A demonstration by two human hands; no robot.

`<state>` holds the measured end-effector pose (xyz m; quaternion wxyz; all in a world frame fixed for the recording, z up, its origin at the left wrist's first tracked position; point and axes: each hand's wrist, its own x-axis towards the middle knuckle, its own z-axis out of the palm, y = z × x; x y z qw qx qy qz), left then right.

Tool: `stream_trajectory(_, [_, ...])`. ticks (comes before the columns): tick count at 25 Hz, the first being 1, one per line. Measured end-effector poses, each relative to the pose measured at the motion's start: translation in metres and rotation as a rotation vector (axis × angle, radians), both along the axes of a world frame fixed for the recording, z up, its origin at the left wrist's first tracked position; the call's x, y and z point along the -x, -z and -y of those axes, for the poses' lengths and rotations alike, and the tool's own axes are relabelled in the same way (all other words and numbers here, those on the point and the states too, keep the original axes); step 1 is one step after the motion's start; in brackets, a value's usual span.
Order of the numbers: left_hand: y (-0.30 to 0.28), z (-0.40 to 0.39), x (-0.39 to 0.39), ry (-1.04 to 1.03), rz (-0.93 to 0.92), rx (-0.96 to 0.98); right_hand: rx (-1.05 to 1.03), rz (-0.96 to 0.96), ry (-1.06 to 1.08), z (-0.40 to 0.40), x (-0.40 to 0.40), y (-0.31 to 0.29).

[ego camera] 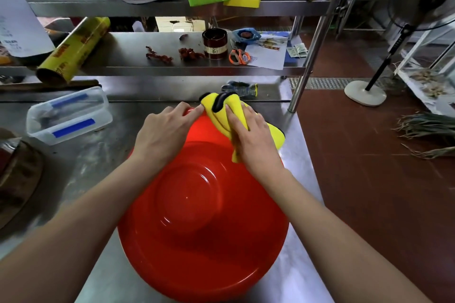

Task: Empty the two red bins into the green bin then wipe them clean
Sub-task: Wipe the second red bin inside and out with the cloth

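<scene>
Red bin (202, 206): one seen, turned bottom-up on the steel counter (103, 162), at the near right edge. Its round base faces up; the wall slopes away toward the far rim. Nothing marks a long axis.

Left hand (163, 134): laid on the far left slope of the bin, fingers straight and lightly spread, tips at the far rim. It steadies; it grips nothing.

Right hand (253, 135): flat on the yellow cloth (221, 110), fingers straight and close together, pressing the cloth against the far right slope. Cloth is bunched, with a dark trim, and overhangs the far rim.

Relation for the next stroke: the unwiped base and near wall lie toward the person from the right hand, so the cloth would be drawn nearward, by my reckoning. Both hands sit about equally far out.

Clear lidded tub (69, 115): far left on the counter.

Shelf (172, 64) beyond: yellow roll (73, 49), orange-handled scissors (238, 56).

Second red bin, green bin: not in view.
</scene>
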<state>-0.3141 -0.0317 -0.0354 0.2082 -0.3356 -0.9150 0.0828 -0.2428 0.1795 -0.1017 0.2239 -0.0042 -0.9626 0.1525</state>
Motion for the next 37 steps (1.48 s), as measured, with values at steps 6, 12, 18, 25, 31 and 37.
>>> stream_trajectory(6, [0.003,0.005,-0.003,-0.043,-0.017,-0.033,-0.011,0.045,-0.047,0.007,0.006,-0.01])
stream_trajectory(12, [0.013,0.023,0.004,-0.095,-0.009,-0.081,0.111,0.097,0.077,-0.009,-0.039,0.012])
stream_trajectory(18, [0.016,0.036,0.009,-0.113,0.044,-0.142,0.178,0.158,0.144,0.004,-0.092,0.024])
stream_trajectory(25, [0.017,0.044,0.008,-0.136,0.084,-0.18,0.346,0.16,0.231,0.027,-0.144,0.029])
stream_trajectory(31, [0.015,0.046,0.005,-0.133,0.122,-0.221,0.347,0.194,0.252,0.02,-0.127,0.029])
stream_trajectory(37, [0.015,0.052,-0.004,-0.188,0.135,-0.257,0.279,0.157,0.15,0.002,-0.082,0.022])
